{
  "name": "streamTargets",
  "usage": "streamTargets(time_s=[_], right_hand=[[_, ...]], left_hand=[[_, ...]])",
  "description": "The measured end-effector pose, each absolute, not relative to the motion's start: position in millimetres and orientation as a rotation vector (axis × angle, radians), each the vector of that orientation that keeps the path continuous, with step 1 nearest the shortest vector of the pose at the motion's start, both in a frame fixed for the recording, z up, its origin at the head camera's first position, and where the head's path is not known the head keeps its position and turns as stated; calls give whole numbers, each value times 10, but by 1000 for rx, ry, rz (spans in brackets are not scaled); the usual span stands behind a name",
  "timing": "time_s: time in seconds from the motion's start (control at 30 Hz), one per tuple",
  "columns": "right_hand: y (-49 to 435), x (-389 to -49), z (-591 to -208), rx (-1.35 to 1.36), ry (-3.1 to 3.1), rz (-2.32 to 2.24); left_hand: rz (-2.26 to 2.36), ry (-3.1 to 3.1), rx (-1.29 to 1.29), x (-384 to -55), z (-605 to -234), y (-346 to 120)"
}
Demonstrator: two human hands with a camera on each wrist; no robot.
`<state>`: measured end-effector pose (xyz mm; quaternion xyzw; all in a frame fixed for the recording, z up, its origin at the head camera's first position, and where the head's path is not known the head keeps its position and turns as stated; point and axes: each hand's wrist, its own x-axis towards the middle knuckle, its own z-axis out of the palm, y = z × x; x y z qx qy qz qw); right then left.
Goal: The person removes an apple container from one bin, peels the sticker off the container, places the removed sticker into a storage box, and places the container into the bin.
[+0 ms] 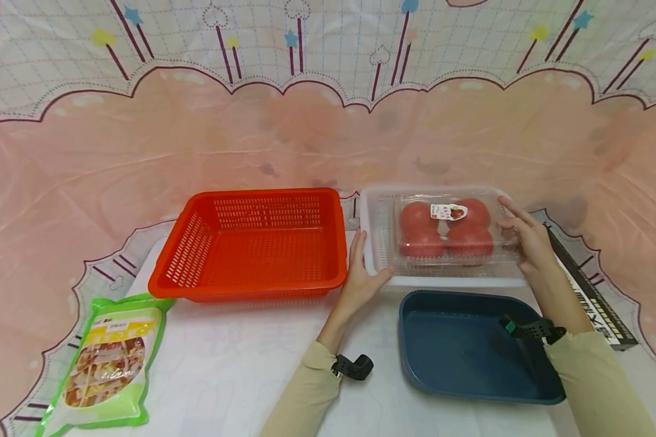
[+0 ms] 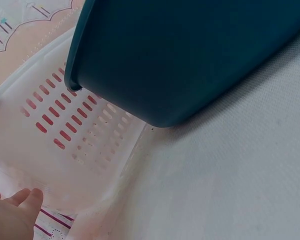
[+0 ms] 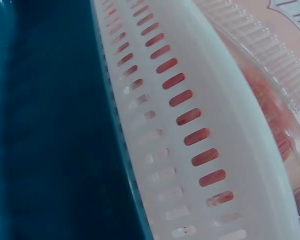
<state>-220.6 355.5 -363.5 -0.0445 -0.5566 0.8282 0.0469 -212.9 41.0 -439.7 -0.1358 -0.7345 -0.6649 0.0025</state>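
A clear plastic box of tomatoes (image 1: 446, 229) with a white label lies within the outline of the white basket (image 1: 372, 273), and red shows through the basket's slots in both wrist views. My right hand (image 1: 533, 240) grips the box by its right end, the fingers bent over its edge. On the basket's other side, my left hand (image 1: 361, 276) touches the left front corner, fingers straight along the outer wall and thumb stretched along the front rim. The left wrist view catches the fingertips (image 2: 34, 197) against the white wall.
Left of the white basket stands a red-orange basket (image 1: 268, 261). A dark blue tray (image 1: 470, 352) sits in front, under my right wrist. At the left lies a green food packet (image 1: 109, 364); a long black-and-white box (image 1: 590, 297) lies at the right. A patterned cloth (image 1: 306, 139) hangs behind.
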Motion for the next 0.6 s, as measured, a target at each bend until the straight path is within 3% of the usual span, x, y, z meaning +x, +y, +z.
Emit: streamTargets(time_s=[0.6], right_hand=[[3565, -2143, -3598, 88, -1341, 2817]], left_hand=[[-2100, -2351, -373, -2120, -4362, 402]])
